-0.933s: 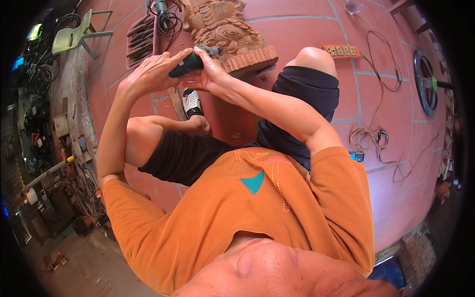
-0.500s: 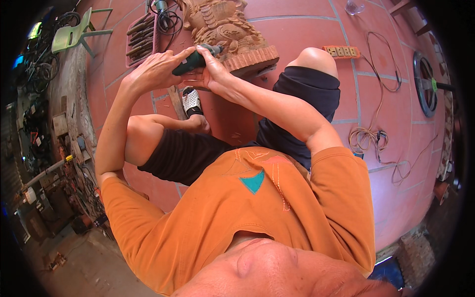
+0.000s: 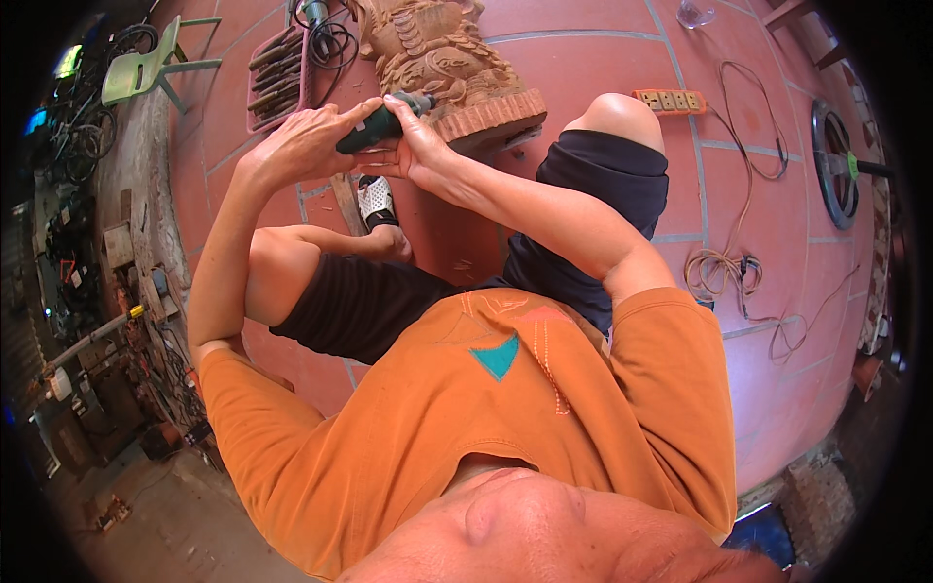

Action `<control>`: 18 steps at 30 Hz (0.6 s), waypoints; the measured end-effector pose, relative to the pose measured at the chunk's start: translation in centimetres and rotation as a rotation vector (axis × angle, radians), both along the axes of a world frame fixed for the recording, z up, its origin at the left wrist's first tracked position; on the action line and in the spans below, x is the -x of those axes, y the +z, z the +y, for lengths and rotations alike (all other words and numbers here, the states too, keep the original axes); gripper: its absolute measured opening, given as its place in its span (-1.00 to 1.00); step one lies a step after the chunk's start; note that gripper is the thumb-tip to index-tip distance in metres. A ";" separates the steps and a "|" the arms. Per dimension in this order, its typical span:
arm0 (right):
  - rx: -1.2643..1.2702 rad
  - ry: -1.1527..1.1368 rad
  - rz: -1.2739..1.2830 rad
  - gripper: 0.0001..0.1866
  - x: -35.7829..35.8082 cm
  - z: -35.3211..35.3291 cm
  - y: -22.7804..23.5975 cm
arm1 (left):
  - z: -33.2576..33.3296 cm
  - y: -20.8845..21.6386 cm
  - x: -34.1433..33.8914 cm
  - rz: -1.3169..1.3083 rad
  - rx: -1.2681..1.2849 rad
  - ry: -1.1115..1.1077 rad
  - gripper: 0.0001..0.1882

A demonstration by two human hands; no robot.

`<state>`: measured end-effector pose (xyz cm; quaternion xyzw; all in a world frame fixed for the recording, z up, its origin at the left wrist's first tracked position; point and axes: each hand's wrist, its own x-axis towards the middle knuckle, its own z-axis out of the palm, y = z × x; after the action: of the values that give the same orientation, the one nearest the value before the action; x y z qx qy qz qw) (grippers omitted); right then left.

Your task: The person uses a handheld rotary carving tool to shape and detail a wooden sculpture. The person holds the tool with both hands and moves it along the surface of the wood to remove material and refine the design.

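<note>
A dark green rotary tool [image 3: 372, 126] is held in both hands, its grey nose pointing right toward a brown carved wooden figure [image 3: 442, 68]. My left hand [image 3: 309, 141] is closed round the tool's rear part, the index finger stretched along its top. From the other side my right hand [image 3: 420, 148] grips it near the front, thumb on top and fingers underneath. The tip is beside the lower part of the carving, near its thick base [image 3: 494, 119]; whether it touches cannot be made out. The figure lies on its side or back on the floor.
Carving chisels [image 3: 277, 78] fill a pink tray [image 3: 255, 115] at the far left, beside a corded tool [image 3: 316, 15]. A green chair [image 3: 146, 73] stands further left. An orange power strip [image 3: 671, 101] and loose cable [image 3: 724, 267] lie on the right, near a black wheel-like ring [image 3: 834, 165].
Both hands and the rotary tool have shifted very slightly left and down, the tip drawing back a little along the carving. The carving stays in place.
</note>
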<state>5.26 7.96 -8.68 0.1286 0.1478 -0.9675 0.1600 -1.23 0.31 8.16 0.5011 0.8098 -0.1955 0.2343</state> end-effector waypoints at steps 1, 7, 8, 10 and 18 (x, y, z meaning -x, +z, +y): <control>0.016 -0.002 -0.005 -0.39 0.0 0.1 0.0 | 0.0 0.0 0.0 0.002 0.000 -0.002 -0.15; 0.050 0.007 -0.035 -0.42 -0.4 0.0 0.3 | 0.1 0.1 -0.1 -0.020 0.015 0.035 -0.13; 0.049 0.006 -0.037 -0.42 -0.3 0.0 0.3 | 0.0 0.1 -0.1 -0.013 0.019 0.033 -0.13; 0.052 0.004 -0.044 -0.42 -0.3 0.0 0.2 | 0.0 0.0 0.0 -0.006 0.025 0.031 -0.13; 0.008 -0.004 -0.024 -0.35 0.1 -0.1 0.1 | -0.1 0.0 0.2 -0.015 0.014 0.038 -0.13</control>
<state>5.13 7.83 -8.55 0.1398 0.1416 -0.9668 0.1601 -1.40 0.16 8.15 0.4854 0.8161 -0.1928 0.2475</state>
